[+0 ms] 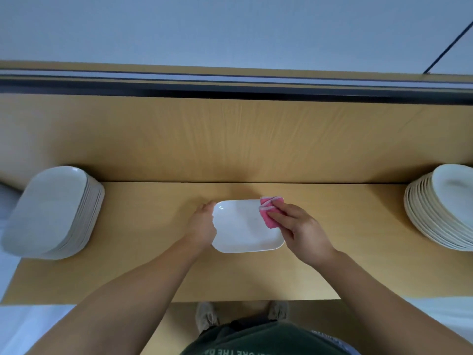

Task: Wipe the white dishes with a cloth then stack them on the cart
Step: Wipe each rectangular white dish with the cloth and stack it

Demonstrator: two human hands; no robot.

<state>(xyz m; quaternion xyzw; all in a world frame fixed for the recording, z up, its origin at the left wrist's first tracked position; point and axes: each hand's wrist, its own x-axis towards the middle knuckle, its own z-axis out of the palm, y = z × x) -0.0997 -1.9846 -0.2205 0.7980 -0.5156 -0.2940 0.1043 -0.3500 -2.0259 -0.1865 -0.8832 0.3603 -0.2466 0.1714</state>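
Observation:
A white rectangular dish (243, 229) lies flat on the wooden table (153, 272) in front of me. My left hand (203, 224) grips its left edge. My right hand (299, 229) presses a folded pink cloth (268, 211) onto the dish's far right corner, fingers laid over the cloth. A tall stack of the same white rectangular dishes (53, 213) stands at the table's left end. A second stack of white dishes (445, 208) stands at the right end, partly cut off by the frame.
A wooden back panel (230, 139) rises behind the table with a dark rail above it. The table's front edge runs just before my feet (207, 316). Pale floor shows at the lower left and right.

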